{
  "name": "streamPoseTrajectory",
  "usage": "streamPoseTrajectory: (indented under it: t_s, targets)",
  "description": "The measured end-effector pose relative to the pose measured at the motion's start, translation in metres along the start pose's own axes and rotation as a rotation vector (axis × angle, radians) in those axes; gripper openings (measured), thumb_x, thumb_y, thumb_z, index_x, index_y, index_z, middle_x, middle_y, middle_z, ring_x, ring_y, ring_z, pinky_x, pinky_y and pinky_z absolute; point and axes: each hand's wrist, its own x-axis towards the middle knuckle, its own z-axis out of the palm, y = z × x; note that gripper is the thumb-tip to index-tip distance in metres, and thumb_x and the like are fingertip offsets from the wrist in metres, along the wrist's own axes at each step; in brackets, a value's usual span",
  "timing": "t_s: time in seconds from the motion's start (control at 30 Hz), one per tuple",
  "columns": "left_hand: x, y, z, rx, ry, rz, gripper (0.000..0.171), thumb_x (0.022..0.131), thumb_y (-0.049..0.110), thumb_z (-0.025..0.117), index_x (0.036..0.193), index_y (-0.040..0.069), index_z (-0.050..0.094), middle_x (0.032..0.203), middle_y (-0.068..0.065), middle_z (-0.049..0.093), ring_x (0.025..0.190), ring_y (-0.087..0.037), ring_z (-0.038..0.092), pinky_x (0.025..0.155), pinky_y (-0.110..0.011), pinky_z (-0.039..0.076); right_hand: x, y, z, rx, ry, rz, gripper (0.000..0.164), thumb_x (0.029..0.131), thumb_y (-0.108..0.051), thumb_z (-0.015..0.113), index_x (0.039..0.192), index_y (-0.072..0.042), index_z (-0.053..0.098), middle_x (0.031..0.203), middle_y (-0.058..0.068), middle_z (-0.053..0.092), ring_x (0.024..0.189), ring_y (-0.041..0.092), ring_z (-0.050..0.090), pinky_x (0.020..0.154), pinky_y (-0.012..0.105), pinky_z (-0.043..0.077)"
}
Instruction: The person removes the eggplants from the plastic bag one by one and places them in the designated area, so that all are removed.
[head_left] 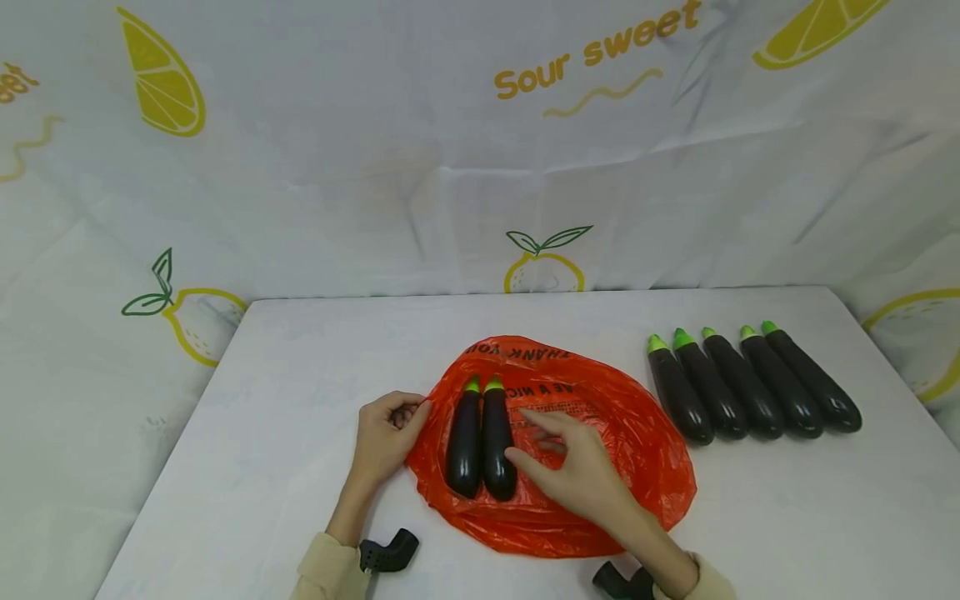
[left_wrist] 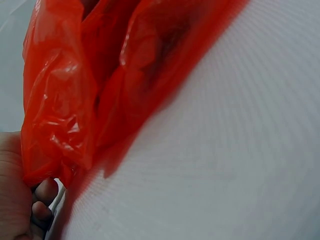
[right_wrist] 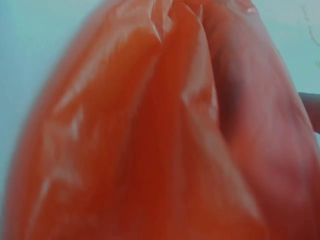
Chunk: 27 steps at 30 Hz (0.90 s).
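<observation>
A red plastic bag [head_left: 600, 500] with printed black lettering lies spread on the table. Two dark eggplants [head_left: 463, 446] with green stem ends rest side by side on its left part. My left hand [head_left: 386, 437] pinches the bag's left edge between thumb and curled fingers; the left wrist view shows the crumpled red plastic [left_wrist: 57, 100] at the fingers. Over the middle of the bag is my right hand [head_left: 573, 467], thumb and fingers apart, holding nothing, with the thumb tip beside the right-hand eggplant [head_left: 497, 450]. Red film [right_wrist: 150, 150] fills most of the right wrist view.
Several more eggplants [head_left: 738, 387] lie in a slanted row on the white table [head_left: 300, 367], just right of the bag. A white cloth [head_left: 337, 208] with lemon prints hangs behind. Black wrist-worn pieces [head_left: 390, 552] sit near both sleeves.
</observation>
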Motion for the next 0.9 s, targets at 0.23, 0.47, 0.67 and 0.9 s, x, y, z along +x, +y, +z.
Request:
streamPoseTrajectory:
  t_s: [0.23, 0.47, 0.67, 0.9]
  targets:
    - [0.0, 0.0, 0.0, -0.004, -0.001, -0.003, 0.003, 0.091, 0.012, 0.077, 0.093, 0.012, 0.079, 0.073, -0.001, 0.067, 0.064, -0.005, 0.049, 0.057, -0.018, 0.045, 0.001, -0.002, 0.013, 0.041, -0.024, 0.026, 0.064, 0.084, -0.026, 0.085, 0.138, -0.001, 0.061, 0.128, 0.016, 0.068, 0.104, 0.026, 0.072, 0.082, 0.031, 0.062]
    - [0.0, -0.001, -0.001, 0.0, 0.001, 0.0, 0.003, 0.091, 0.012, 0.077, 0.093, 0.012, 0.079, 0.073, -0.001, 0.067, 0.064, -0.004, 0.049, 0.058, -0.018, 0.044, -0.001, -0.002, 0.023, 0.031, -0.033, 0.007, 0.072, 0.084, -0.033, 0.085, 0.14, 0.004, 0.058, 0.117, 0.016, 0.069, 0.093, 0.02, 0.074, 0.073, 0.025, 0.062]
    - [0.001, 0.0, -0.001, -0.006, -0.001, 0.003, 0.004, 0.091, 0.012, 0.077, 0.093, 0.012, 0.079, 0.073, -0.001, 0.067, 0.064, -0.004, 0.049, 0.058, -0.018, 0.044, -0.002, -0.002, 0.026, 0.029, -0.064, -0.019, 0.077, 0.085, -0.035, 0.084, 0.141, 0.008, 0.054, 0.113, 0.018, 0.071, 0.087, 0.017, 0.073, 0.069, 0.021, 0.06]
    - [0.0, 0.0, 0.0, 0.009, 0.004, -0.008, 0.004, 0.09, 0.011, 0.077, 0.093, 0.011, 0.079, 0.073, -0.001, 0.067, 0.064, -0.004, 0.048, 0.057, -0.018, 0.044, -0.001, 0.0, 0.027, 0.056, -0.079, 0.006, 0.076, 0.087, -0.03, 0.082, 0.143, 0.009, 0.051, 0.117, 0.018, 0.072, 0.084, 0.014, 0.072, 0.07, 0.02, 0.059]
